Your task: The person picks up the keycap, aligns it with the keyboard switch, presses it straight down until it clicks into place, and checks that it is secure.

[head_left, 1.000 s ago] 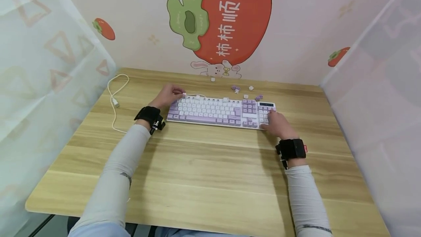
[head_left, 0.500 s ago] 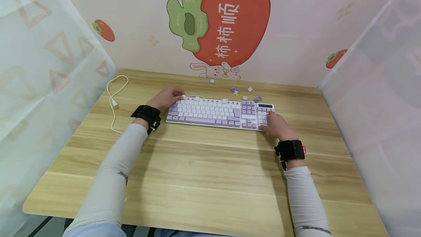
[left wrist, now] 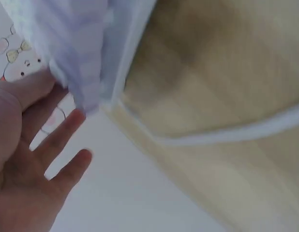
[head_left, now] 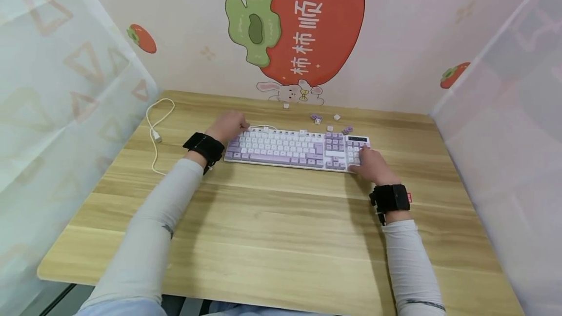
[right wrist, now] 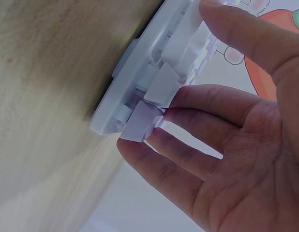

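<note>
A white and purple keyboard (head_left: 281, 149) lies toward the back of the wooden table. My left hand (head_left: 227, 127) is at its far left corner, thumb and forefinger pinching a small white keycap (left wrist: 57, 72) right at the top row; the other fingers are spread out. In the head view the fingers cover that keycap. My right hand (head_left: 373, 166) rests on the number pad at the keyboard's right end, its thumb by the front edge. In the right wrist view its fingertips touch a purple keycap (right wrist: 140, 123) and a white one (right wrist: 163, 86).
Behind the keyboard lie several loose keycaps, among them a white one (head_left: 286, 106), another white one (head_left: 336, 117) and purple ones (head_left: 348, 129). A white cable (head_left: 152, 128) with a USB plug (head_left: 156, 136) loops at the left. A printed wall stands behind the table.
My left hand has turned at the wrist over the keyboard's corner, and the white keycap seen at its fingertips before is now covered in the head view. The right hand stays in place.
</note>
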`<state>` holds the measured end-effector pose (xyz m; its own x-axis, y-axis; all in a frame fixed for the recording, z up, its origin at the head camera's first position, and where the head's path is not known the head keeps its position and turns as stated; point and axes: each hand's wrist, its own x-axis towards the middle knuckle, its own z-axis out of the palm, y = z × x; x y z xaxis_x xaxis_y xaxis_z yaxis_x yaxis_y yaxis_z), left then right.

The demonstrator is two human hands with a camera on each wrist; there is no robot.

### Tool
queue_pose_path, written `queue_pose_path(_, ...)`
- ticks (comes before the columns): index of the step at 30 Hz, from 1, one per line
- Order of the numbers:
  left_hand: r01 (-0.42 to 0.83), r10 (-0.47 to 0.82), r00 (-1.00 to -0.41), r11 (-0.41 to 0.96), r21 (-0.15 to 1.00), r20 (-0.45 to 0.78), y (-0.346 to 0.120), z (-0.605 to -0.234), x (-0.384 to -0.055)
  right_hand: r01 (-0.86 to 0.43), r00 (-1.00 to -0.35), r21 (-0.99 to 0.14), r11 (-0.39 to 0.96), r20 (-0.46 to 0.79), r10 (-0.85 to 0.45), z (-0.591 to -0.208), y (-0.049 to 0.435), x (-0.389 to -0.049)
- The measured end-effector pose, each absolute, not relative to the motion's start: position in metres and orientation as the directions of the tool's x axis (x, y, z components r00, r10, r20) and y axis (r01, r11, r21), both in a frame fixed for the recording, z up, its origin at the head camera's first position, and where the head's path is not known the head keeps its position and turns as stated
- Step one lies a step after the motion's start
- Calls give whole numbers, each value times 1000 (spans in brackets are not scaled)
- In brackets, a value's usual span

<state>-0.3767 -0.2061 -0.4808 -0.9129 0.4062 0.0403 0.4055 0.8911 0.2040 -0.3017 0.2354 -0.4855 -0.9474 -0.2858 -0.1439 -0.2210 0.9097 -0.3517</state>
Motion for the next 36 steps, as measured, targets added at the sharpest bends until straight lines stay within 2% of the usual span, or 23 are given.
queue_pose_path(5, 385, 401, -916, 896, 223, -29, -208, -473, -375, -217, -944, -362, 906, -158, -289, -484, 236, -305)
queue_pose_path(12, 398, 433, -890, 890, 225, -140, -198, -474, -369, -205, -948, -379, 902, -151, -279, -483, 240, -306)
queue_pose_path(17, 349, 397, -905, 897, 271, -150, -194, -473, -371, -192, -949, -384, 903, -163, -271, -485, 242, -306)
queue_pose_path(20, 325, 356, -930, 915, 240, -96, -189, -469, -376, -190, -948, -390, 901, -165, -271, -486, 240, -305)
queue_pose_path(24, 309, 308, -950, 925, 219, 42, -167, -462, -384, -202, -949, -383, 901, -152, -278, -486, 237, -306)
queue_pose_path(27, 363, 358, -931, 898, 248, 69, -141, -461, -392, -212, -950, -365, 907, -142, -279, -487, 236, -306)
queue_pose_path(32, 502, 531, -847, 794, 343, 10, -93, -473, -407, -203, -951, -353, 914, -152, -270, -488, 238, -307)
queue_pose_path(36, 514, 585, -810, 739, 435, -37, -61, -485, -416, -197, -950, -361, 912, -160, -269, -489, 240, -308)
